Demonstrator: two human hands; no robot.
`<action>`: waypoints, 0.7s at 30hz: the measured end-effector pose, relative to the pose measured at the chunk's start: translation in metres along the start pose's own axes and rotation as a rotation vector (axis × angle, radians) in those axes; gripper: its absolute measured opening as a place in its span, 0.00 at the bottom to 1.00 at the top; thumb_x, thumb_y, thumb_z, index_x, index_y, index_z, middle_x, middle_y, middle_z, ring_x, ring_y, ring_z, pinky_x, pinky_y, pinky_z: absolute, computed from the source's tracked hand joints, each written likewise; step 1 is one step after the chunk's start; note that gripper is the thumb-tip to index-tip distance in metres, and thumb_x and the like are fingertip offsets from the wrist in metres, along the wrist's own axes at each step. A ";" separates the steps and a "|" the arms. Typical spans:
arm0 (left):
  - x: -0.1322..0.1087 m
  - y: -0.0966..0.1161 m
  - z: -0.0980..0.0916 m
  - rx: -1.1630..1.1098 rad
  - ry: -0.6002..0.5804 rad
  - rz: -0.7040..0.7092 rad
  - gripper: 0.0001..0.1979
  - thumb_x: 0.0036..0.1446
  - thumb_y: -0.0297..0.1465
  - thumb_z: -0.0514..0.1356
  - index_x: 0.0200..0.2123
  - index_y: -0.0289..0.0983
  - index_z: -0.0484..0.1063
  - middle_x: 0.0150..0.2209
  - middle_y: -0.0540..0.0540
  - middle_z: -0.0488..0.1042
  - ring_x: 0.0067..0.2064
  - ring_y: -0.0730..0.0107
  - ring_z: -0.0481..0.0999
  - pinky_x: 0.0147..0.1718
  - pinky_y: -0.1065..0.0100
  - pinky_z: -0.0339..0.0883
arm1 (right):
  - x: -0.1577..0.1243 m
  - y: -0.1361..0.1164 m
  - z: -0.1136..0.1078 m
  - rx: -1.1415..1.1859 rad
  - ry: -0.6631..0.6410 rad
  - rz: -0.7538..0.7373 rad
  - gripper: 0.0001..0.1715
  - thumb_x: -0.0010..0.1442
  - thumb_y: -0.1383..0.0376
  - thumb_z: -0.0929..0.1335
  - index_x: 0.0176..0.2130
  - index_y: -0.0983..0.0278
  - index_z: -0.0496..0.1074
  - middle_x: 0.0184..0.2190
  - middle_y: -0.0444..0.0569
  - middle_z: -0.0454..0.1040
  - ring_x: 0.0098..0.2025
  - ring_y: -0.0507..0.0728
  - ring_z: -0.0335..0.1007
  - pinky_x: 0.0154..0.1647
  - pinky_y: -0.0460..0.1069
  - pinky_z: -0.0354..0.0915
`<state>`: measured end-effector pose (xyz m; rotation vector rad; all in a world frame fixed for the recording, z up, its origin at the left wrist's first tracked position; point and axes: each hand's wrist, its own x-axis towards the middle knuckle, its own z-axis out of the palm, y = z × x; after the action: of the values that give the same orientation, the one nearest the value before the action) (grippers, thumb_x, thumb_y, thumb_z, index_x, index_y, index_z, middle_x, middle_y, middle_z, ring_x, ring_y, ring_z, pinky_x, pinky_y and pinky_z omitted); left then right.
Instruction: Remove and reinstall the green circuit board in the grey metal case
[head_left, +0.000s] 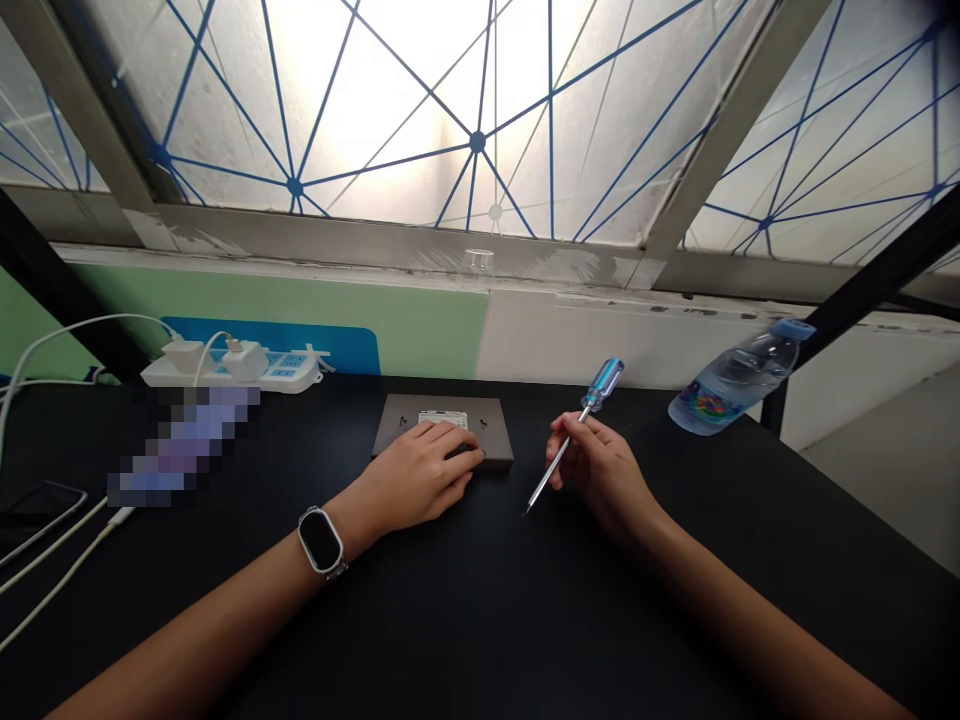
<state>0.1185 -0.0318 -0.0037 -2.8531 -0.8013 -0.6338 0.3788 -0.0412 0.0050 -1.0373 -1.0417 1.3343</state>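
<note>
A flat grey rectangular plate (pixel 495 420) with a white label lies on the black table (pixel 480 620). My left hand (pixel 424 478), with a smartwatch (pixel 322 541) on the wrist, rests flat on the plate's near edge, fingers stretched over it. To the right, my right hand (pixel 600 470) pinches the metal shaft of a screwdriver (pixel 581 412) with a clear blue handle. Its handle points up and away; its tip touches or hovers just over the table near the plate's right corner.
A white power strip (pixel 232 370) with plugged chargers and cables sits at the back left. A plastic water bottle (pixel 731 385) lies on its side at the back right. A dark phone (pixel 37 500) and white cables lie at the left edge. The table edge drops off at right.
</note>
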 end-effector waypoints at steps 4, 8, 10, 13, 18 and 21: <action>0.009 -0.001 -0.005 -0.043 -0.044 -0.011 0.13 0.67 0.30 0.58 0.52 0.36 0.74 0.58 0.36 0.74 0.60 0.47 0.73 0.57 0.47 0.68 | -0.002 0.002 0.004 0.041 -0.031 0.079 0.19 0.60 0.51 0.75 0.35 0.63 0.72 0.23 0.44 0.75 0.19 0.51 0.68 0.19 0.46 0.66; 0.028 -0.013 -0.011 -0.102 -0.100 -0.083 0.29 0.58 0.35 0.66 0.61 0.38 0.67 0.66 0.33 0.66 0.67 0.42 0.65 0.61 0.43 0.62 | -0.004 0.000 0.006 0.066 -0.048 0.134 0.19 0.58 0.52 0.76 0.34 0.64 0.73 0.22 0.44 0.74 0.19 0.51 0.67 0.19 0.45 0.65; 0.039 -0.024 -0.011 -0.104 -0.179 -0.094 0.33 0.56 0.38 0.68 0.63 0.40 0.67 0.69 0.32 0.62 0.70 0.38 0.60 0.63 0.40 0.59 | -0.004 -0.002 0.007 0.075 -0.044 0.146 0.19 0.56 0.53 0.77 0.34 0.64 0.73 0.22 0.44 0.74 0.19 0.51 0.67 0.18 0.45 0.64; 0.054 -0.036 -0.007 -0.119 -0.300 -0.136 0.36 0.55 0.45 0.69 0.65 0.43 0.67 0.68 0.34 0.64 0.65 0.38 0.69 0.59 0.43 0.65 | -0.006 -0.004 0.008 0.071 -0.037 0.154 0.19 0.55 0.53 0.77 0.33 0.64 0.72 0.20 0.42 0.72 0.17 0.50 0.64 0.17 0.44 0.63; 0.059 -0.034 -0.003 0.005 -0.233 -0.322 0.40 0.60 0.61 0.56 0.63 0.39 0.70 0.63 0.28 0.68 0.54 0.35 0.78 0.48 0.45 0.72 | -0.005 -0.003 0.005 0.023 -0.046 0.144 0.20 0.56 0.50 0.76 0.33 0.64 0.72 0.18 0.41 0.70 0.15 0.49 0.62 0.13 0.43 0.60; 0.050 -0.027 -0.006 0.065 -0.199 -0.411 0.37 0.68 0.57 0.47 0.58 0.33 0.74 0.61 0.24 0.68 0.47 0.38 0.81 0.41 0.48 0.74 | -0.004 -0.001 0.003 -0.005 -0.057 0.126 0.21 0.58 0.49 0.75 0.35 0.63 0.71 0.19 0.40 0.71 0.13 0.48 0.60 0.12 0.42 0.58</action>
<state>0.1407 0.0131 0.0230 -2.7379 -1.4329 -0.3533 0.3763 -0.0457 0.0067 -1.0889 -1.0369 1.4711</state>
